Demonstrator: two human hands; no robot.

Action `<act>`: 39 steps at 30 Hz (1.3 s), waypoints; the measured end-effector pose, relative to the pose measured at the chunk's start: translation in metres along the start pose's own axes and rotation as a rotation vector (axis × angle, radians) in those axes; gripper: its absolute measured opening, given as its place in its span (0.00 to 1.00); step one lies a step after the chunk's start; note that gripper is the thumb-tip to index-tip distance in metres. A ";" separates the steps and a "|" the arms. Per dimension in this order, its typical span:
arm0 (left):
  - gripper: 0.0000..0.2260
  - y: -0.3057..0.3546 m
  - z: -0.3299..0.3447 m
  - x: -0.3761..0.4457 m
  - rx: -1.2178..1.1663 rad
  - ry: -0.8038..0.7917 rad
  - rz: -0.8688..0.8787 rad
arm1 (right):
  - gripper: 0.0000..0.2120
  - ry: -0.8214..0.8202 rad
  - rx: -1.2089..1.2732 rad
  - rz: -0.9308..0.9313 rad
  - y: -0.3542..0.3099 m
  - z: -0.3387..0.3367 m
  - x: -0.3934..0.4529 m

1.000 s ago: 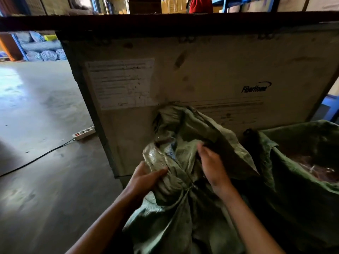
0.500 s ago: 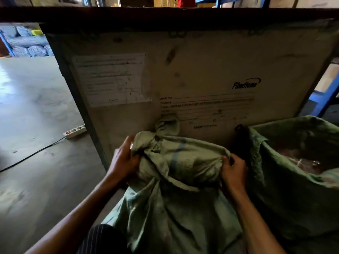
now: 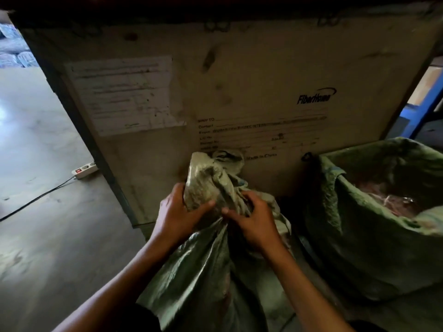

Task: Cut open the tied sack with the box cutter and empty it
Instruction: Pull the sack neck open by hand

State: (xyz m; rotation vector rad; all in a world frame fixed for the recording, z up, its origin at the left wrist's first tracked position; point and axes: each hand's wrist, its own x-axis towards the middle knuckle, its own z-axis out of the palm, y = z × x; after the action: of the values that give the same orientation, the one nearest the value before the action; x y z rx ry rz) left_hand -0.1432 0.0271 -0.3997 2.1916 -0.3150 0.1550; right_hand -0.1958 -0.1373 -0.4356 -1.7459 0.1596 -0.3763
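The sack (image 3: pixel 203 271), a green woven one, stands on the floor (image 3: pixel 48 236) right in front of the person, leaning against a big wooden crate (image 3: pixel 239 92) with a paper label (image 3: pixel 124 94). Both hands sit at its bunched neck (image 3: pixel 208 178): the left hand (image 3: pixel 178 216) wraps the gathered cloth from the left with its fingers clamped on the neck, and the right hand (image 3: pixel 254 224) pinches the folds just beside it, its fingers closed on the cloth too. No box cutter shows anywhere, and neither hand holds a tool. The neck looks still gathered and closed, so I judge the cutting not yet begun and the emptying wholly ahead. A 2nd green sack (image 3: pixel 374 224) stands open to the right, with pale tangled stuff inside, a likely place for the contents. A power strip (image 3: pixel 84 169) lies on the floor at left.
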 end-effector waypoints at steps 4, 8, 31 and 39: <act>0.09 -0.015 0.000 0.002 0.024 -0.029 0.171 | 0.12 -0.153 -0.077 0.003 -0.003 -0.016 0.013; 0.11 -0.014 -0.007 0.013 0.117 0.046 0.243 | 0.10 -0.199 -0.101 0.005 -0.011 -0.027 0.014; 0.11 -0.048 -0.046 0.028 0.105 -0.032 0.115 | 0.11 0.195 -0.562 0.014 0.008 -0.092 0.014; 0.06 0.019 -0.068 0.039 -0.159 -0.168 -0.001 | 0.12 0.010 -0.408 -0.079 -0.075 -0.054 0.026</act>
State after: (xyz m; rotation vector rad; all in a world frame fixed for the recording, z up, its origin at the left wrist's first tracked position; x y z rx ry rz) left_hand -0.1108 0.0637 -0.3358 2.0505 -0.4059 -0.0535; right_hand -0.1964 -0.1794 -0.3499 -2.1570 0.1847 -0.4318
